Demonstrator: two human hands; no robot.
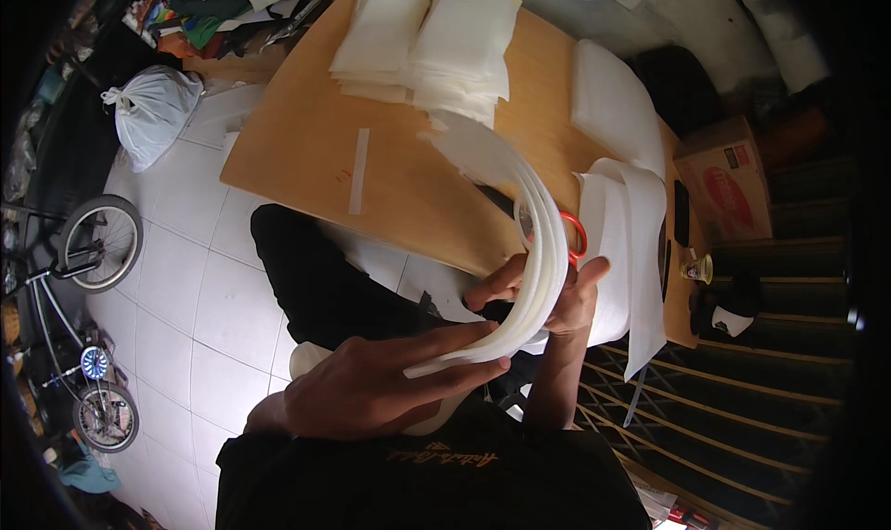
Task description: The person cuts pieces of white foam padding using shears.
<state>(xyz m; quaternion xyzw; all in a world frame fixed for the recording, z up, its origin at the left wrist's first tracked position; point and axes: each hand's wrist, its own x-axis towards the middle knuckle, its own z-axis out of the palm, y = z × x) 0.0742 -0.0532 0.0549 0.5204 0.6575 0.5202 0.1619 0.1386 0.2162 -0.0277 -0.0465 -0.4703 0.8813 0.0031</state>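
Observation:
A stack of thin white foam sheets (541, 279) bends in a tall arc between my hands, its far end reaching over the table. My left hand (390, 377) pinches the near lower end, the fingers lying on both sides of the layers. Around the middle of the bend wraps my right hand (574, 305), fingertips showing left of the sheets and thumb on the right. Just above that hand is the orange-red handle of scissors (580, 236). The sheets partly cover the scissors, and I cannot tell whether the right hand holds them.
The wooden table (297, 159) carries piles of cut white foam sheets (418, 43) at its far side. A roll of white foam (613, 252) stands at right, near a cardboard box (724, 182) and a yellow cup (696, 268). Leftward are a bicycle (97, 242) and a tied white bag (158, 112).

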